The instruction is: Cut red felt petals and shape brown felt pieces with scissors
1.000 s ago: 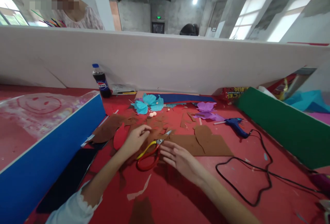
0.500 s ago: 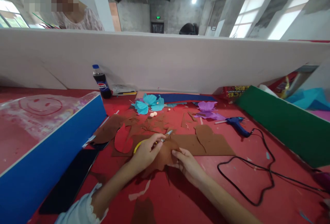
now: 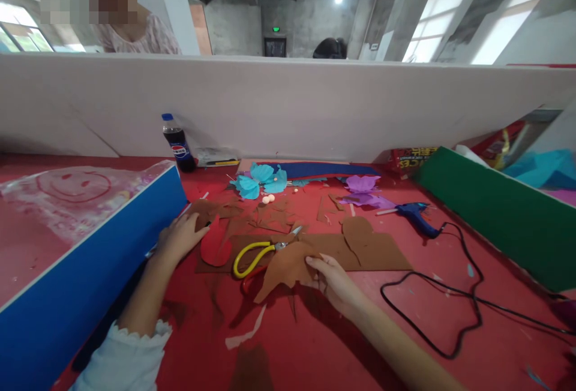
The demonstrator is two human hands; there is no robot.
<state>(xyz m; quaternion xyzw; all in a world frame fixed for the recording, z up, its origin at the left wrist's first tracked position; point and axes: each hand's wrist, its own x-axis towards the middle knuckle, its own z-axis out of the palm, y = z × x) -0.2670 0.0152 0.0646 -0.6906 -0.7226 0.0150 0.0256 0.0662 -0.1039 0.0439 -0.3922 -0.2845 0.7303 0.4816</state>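
My right hand [image 3: 333, 280] pinches the edge of a brown felt cutout [image 3: 283, 268] lifted slightly off the red table [image 3: 315, 343]. Yellow-and-red-handled scissors [image 3: 254, 257] lie free on the table just left of that cutout. My left hand [image 3: 180, 236] rests with fingers spread on a brown felt piece [image 3: 198, 211] near the blue box, beside a red felt shape [image 3: 215, 247]. A larger brown felt sheet [image 3: 373, 250] lies behind my right hand.
A tall blue box [image 3: 90, 271] flanks the left. A cola bottle [image 3: 177, 144] stands by the white partition [image 3: 288, 103]. Blue paper flowers [image 3: 258, 181], purple flowers [image 3: 362, 190], a blue glue gun [image 3: 416, 217] with black cord [image 3: 450, 301] and a green sheet [image 3: 495, 217] lie right. A person sits behind the partition.
My left hand let go of the scissors area and moved left onto the brown felt by the blue box. My right hand keeps holding the brown cutout, now lifted clear of the scissors.
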